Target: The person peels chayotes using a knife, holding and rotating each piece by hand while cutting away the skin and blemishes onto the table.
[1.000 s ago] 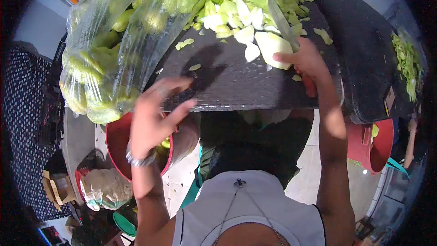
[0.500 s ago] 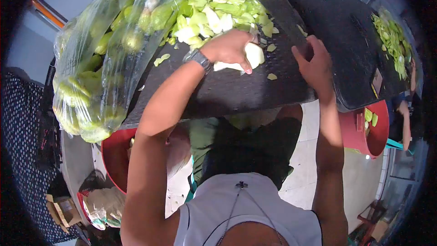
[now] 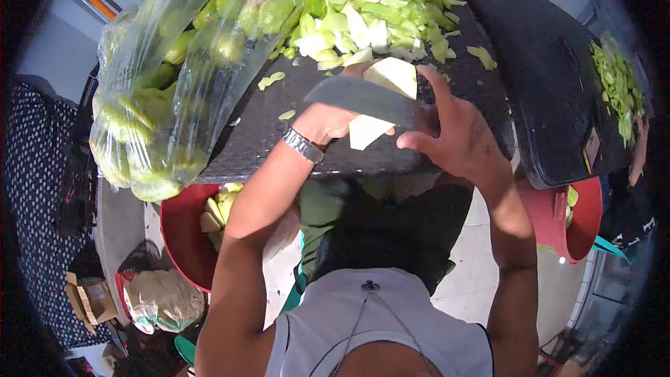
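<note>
My left hand [image 3: 326, 121], with a metal watch [image 3: 303, 145] at its wrist, is closed round a pale, peeled piece of fruit [image 3: 392, 77] above the table's near edge. Across the fruit lies the broad dark blade of a knife [image 3: 363, 96], pointing left and hiding the fruit's middle. My right hand [image 3: 460, 132] grips the knife at its right end; the handle is hidden in the palm. Its thumb and index finger reach toward the fruit. Just beyond both hands lies a heap of green and whitish peelings [image 3: 377, 14].
A clear plastic bag of green fruit [image 3: 167, 84] lies on the dark table [image 3: 258, 146] at left. Another dark table [image 3: 544, 70] with peelings [image 3: 618, 84] stands at right. Red tubs [image 3: 183, 237] holding pale pieces sit below. Part of another person's arm [image 3: 638, 150] shows far right.
The fruit has been lifted off the table toward me in my left hand. My right hand has come in from the right, bringing the knife blade over the fruit. The view has shifted slightly.
</note>
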`<act>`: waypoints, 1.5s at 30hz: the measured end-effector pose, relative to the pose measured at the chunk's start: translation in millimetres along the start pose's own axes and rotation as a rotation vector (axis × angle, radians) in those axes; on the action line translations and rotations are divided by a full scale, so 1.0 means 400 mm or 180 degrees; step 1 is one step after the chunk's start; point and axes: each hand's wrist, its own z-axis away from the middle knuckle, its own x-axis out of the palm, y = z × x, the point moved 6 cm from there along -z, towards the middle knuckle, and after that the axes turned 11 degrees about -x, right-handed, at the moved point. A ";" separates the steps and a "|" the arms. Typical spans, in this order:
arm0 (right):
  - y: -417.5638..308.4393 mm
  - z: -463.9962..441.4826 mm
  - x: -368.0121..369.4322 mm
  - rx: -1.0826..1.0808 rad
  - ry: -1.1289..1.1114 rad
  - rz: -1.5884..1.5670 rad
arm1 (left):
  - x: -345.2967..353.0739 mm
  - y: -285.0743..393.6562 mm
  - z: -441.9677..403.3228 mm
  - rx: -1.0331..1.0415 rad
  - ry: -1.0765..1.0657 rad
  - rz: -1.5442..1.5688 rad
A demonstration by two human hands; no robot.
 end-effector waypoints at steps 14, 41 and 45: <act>-0.006 -0.020 0.013 -0.0532 -0.0020 -0.0111 | 0.097 0.009 0.050 0.0194 -0.0237 -0.1008; 0.233 -0.480 0.059 0.1215 -0.0133 -0.1080 | -0.059 -0.022 0.140 0.0565 -0.0152 0.3185; 0.174 -0.430 0.058 0.1014 0.0133 -0.1212 | -0.060 0.005 0.129 0.1028 -0.0157 0.2897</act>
